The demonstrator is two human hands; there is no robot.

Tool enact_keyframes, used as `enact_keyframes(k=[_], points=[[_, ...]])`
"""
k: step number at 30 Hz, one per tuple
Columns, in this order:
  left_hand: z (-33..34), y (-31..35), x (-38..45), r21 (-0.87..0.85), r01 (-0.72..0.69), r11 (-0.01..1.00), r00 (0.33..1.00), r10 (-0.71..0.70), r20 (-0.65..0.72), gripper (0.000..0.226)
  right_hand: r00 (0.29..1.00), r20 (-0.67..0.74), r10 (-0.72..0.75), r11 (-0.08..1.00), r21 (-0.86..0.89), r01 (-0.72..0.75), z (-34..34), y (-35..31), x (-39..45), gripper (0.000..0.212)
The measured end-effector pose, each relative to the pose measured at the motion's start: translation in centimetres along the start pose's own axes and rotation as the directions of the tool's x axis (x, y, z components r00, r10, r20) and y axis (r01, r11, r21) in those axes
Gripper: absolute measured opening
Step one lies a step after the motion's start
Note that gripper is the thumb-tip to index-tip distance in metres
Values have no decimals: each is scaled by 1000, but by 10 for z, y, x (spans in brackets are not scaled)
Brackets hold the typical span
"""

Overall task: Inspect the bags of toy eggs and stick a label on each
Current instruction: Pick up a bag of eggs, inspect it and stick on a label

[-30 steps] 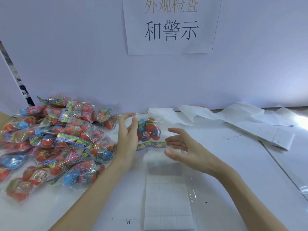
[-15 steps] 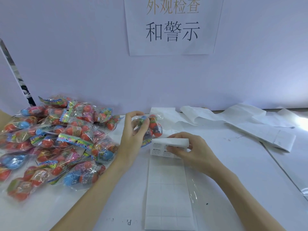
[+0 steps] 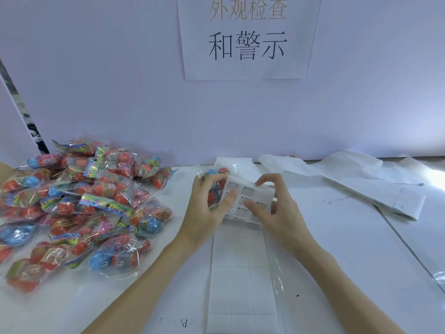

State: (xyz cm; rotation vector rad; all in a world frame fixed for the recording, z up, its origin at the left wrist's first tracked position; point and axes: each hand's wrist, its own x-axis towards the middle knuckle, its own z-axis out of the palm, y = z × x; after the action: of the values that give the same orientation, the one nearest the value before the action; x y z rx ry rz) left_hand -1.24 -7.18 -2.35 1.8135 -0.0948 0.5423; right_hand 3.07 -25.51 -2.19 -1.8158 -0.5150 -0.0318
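Observation:
My left hand [image 3: 208,208] grips a clear bag of toy eggs [image 3: 214,175], whose red and blue eggs show above my fingers. Its thumb also presses the left edge of a sheet of warning labels [image 3: 248,196], lifted and curled up off the table. My right hand [image 3: 274,208] holds the sheet's right side, with thumb and fingertips pinching at a label near its middle. The sheet's long lower part [image 3: 240,280], with empty label squares, lies flat on the table toward me.
A large pile of bagged toy eggs [image 3: 79,208] covers the table's left side. Used white backing sheets [image 3: 375,191] lie at the back right. A paper sign [image 3: 248,37] hangs on the wall ahead. A clear plastic strip [image 3: 277,268] lies beside the label sheet.
My right hand went from open above the table to lifting the far end of the label sheet. Now both hands meet at the raised sheet, the bag still in my left hand.

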Motion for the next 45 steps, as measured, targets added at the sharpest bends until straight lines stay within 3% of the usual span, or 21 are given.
enact_keyframes(k=[4, 10, 15, 19, 23, 31, 37, 41, 45], points=[[0, -5, 3, 71, 8, 997, 996, -2, -87, 12, 1000, 0, -32, 996, -81, 31, -1, 1, -1, 20], [0, -7, 5, 138, -34, 990, 992, 51, -120, 22, 995, -48, -89, 991, -104, 84, 2, 1, 0, 8], [-2, -5, 4, 62, 7, 998, 997, -3, -75, 26, 993, -40, -113, 988, -114, 108, 1, 1, 1, 10], [-3, -2, 3, 128, 35, 991, 999, -35, -6, 3, 989, -47, -139, 984, -122, 133, 2, 2, 1, 9], [-2, 1, 4, 147, 69, 987, 997, -71, 4, 11, 979, -45, -196, 970, -155, 187, 1, 2, 1, 8], [-3, 6, 3, 138, 56, 989, 998, -61, 28, 14, 920, -78, -384, 904, -232, 358, 1, -4, -2, 26], [-2, 8, 2, 94, 70, 993, 996, -75, 45, 24, 942, -52, -331, 917, -254, 308, 3, 1, -1, 15], [-2, 9, 2, 108, 62, 992, 997, -67, 45, 24, 959, -14, -284, 934, -229, 274, 3, 3, 0, 18], [-2, 10, 2, 120, 61, 991, 996, -68, 50, 22, 943, -19, -332, 917, -242, 318, 5, 3, 0, 25]])
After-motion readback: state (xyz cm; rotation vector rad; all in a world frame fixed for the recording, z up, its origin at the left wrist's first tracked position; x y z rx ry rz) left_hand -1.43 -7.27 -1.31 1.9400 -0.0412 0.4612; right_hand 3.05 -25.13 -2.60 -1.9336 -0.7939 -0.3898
